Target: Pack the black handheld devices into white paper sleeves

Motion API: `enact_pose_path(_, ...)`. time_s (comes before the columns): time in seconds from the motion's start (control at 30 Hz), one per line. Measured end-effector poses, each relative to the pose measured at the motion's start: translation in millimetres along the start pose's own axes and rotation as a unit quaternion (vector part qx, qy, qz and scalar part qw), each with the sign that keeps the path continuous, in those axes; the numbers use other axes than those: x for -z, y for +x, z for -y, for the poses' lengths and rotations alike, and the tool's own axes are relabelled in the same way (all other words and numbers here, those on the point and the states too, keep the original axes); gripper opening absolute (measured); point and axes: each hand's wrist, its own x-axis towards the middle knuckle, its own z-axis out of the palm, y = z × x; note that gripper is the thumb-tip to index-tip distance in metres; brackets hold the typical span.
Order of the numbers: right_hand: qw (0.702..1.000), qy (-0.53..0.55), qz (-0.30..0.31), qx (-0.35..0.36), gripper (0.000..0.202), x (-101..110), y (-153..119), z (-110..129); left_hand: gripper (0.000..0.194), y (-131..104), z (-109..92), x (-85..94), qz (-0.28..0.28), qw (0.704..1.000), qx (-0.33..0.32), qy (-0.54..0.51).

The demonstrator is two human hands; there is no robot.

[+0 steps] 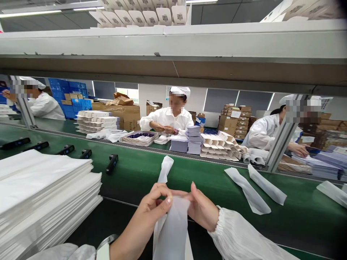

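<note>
Low in the middle, a thin, translucent white sleeve bag [173, 231] hangs upright with its lower end out of frame. My left hand [155, 204] pinches the bag's upper left edge between thumb and forefinger. My right hand [202, 207] is at the upper right edge; its thumb stands up and apart, and the stretched fingers reach behind the bag, tips partly hidden and blurred. Just beyond my hands, another white sleeve [166, 168] lies on the green conveyor belt [203, 180]. Two more white sleeves [267, 184] rest on the belt to the right.
A tall stack of white sheets [46, 173] fills the near left. Several small black oblong devices [112, 164] lie along the belt. A shelf [162, 43] with white boxes crosses overhead, on metal posts [284, 133]. Co-workers [173, 119] sit across the belt behind cartons and booklets.
</note>
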Motion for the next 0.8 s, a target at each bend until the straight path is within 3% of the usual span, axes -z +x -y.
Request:
enact_pose_path(0.1,0.996,0.092,-0.012,-0.008,0.052,-15,-10,-20,0.021,-2,-15,2.8,-0.062,0.997,-0.015,-0.041)
enact_pose_path(0.2,0.996,0.082,0.014,-0.041,0.068,-32,-17,-43,0.019,1,-20,3.1,-0.075,0.996,0.009,-0.042)
enact_pose_path(0.3,0.992,0.034,-0.114,-0.037,0.053,-27,-10,-41,0.028,10,-3,5.0,-0.111,0.994,-0.003,0.011)
enact_pose_path(0.4,0.96,-0.059,-0.273,-0.008,0.044,16,10,-17,0.034,14,33,10.9,-0.156,0.98,-0.002,0.125)
enact_pose_path(0.47,0.915,-0.206,-0.347,0.028,0.046,59,25,-1,0.029,12,55,13.6,-0.094,0.974,0.02,0.206)
enact_pose_path(0.5,0.874,-0.302,-0.378,0.035,0.047,81,30,4,0.027,10,62,13.8,-0.063,0.967,0.038,0.245)
enact_pose_path(0.63,0.789,-0.447,-0.42,0.011,0.044,148,37,10,0.016,5,66,11.1,-0.014,0.942,0.075,0.327)
enact_pose_path(0.7,0.757,-0.488,-0.434,0.001,0.047,158,34,8,0.013,6,62,10.2,-0.013,0.939,0.086,0.332)
enact_pose_path(0.8,0.718,-0.545,-0.432,0.045,0.047,144,31,4,0.011,8,62,9.8,-0.021,0.939,0.09,0.331)
